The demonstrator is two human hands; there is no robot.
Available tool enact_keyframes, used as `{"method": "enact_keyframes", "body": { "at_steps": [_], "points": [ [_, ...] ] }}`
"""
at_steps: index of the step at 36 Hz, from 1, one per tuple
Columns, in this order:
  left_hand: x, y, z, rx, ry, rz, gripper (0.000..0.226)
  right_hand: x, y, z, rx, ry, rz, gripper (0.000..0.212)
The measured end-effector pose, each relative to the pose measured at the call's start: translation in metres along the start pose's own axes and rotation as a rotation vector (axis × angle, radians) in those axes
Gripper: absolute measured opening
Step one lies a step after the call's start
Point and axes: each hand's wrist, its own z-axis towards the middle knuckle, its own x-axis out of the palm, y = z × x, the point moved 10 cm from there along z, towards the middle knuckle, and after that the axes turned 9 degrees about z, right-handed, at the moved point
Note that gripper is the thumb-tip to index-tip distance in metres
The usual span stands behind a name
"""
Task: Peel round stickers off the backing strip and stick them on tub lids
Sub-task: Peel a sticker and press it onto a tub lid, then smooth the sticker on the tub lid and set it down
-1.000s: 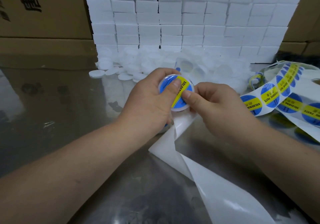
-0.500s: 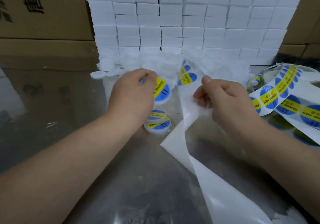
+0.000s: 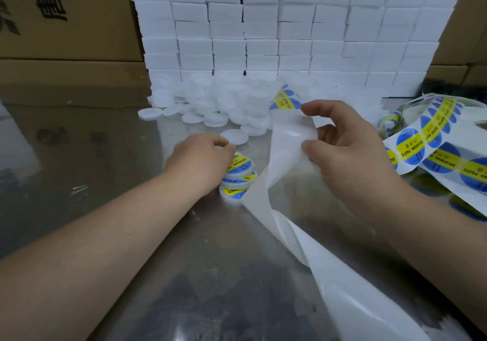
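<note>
Backing strip (image 3: 342, 288), limp and slick, trails near right; right hand (image 3: 350, 156) pinches it higher up. Left hand (image 3: 200, 158) grips the stack of labelled lids (image 3: 241, 180). Beyond, the next sticker (image 3: 286, 100) looks thin and floppy, best lifted by its edge; plain lids (image 3: 210, 108) lie farthest.

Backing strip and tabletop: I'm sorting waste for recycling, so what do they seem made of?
Backing strip: apparently glossy, translucent release paper or thin film; it shines, lets light through and bends softly. Tabletop: likely polished sheet metal, perhaps stainless steel; it mirrors the cartons dimly.
</note>
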Motion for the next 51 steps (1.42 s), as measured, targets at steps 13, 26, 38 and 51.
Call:
{"method": "enact_keyframes", "body": {
  "at_steps": [13, 26, 38, 51],
  "points": [
    [-0.016, -0.062, -0.038, 0.285, 0.084, -0.712, 0.039, 0.006, 0.006, 0.0, -0.057, 0.047, 0.029, 0.042],
    [-0.002, -0.075, -0.046, 0.351, 0.199, -0.712, 0.036, 0.01, -0.024, 0.004, 0.32, 0.038, 0.501, 0.025],
    [0.013, -0.077, -0.052, 0.362, 0.293, -0.453, 0.03, 0.03, -0.035, -0.007, 0.574, 0.088, 0.772, 0.036],
    [-0.021, -0.041, -0.019, 0.23, -0.052, -0.416, 0.03, -0.047, -0.029, 0.008, 0.32, -0.421, 0.377, 0.042]
  ]
}}
